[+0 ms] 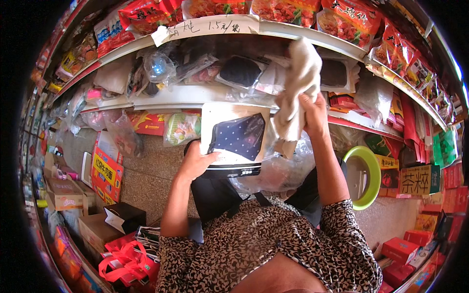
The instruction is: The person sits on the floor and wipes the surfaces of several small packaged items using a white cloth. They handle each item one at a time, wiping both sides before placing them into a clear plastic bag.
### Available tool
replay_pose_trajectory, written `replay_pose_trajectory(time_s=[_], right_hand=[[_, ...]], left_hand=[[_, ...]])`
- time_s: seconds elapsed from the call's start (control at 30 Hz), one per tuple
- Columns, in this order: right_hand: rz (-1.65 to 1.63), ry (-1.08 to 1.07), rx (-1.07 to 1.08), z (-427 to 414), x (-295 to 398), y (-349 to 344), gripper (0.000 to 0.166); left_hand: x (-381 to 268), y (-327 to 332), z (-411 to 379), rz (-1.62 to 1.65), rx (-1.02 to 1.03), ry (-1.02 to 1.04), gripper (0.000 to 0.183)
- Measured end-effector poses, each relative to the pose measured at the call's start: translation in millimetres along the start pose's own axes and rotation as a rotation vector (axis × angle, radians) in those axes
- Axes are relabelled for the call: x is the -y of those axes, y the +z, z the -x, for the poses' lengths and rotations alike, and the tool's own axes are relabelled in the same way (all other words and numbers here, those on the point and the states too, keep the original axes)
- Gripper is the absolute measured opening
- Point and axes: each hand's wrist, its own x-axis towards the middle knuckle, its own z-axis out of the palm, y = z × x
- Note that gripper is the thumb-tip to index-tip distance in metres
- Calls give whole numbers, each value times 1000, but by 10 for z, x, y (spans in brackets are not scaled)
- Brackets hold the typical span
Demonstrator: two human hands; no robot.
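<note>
My left hand (196, 161) grips the lower left edge of a flat white package (234, 141). Dark blue fabric with small white marks shows through its clear window, and a black band with writing runs along the bottom. In my right hand (314, 111) is a crumpled beige cloth (298, 84), blurred at its upper end, raised before the shelf. Its lower part hangs beside the package's right edge. Below both hands, a clear plastic bag (285, 168) lies between my knees, its contents unclear.
A white shelf (172, 97) ahead carries several plastic-wrapped packages. Red food packets (285, 11) line the shelf above. A green-rimmed basin (373, 183) stands on the floor at right. Cardboard boxes (66, 194) and a red bag (126, 262) are at left; red boxes (399, 251) sit lower right.
</note>
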Motion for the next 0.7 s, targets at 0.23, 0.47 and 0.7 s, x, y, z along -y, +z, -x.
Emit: replay_pose_trajectory(time_s=[0.23, 0.47, 0.7], right_hand=[[944, -98, 485, 287, 101, 461, 59], [250, 79, 142, 294, -210, 371, 42], [265, -69, -109, 382, -437, 455, 38]], left_hand=[[-425, -121, -56, -211, 202, -9, 28], [-551, -155, -118, 587, -8, 201, 76], [-59, 432, -105, 542, -282, 94, 31]])
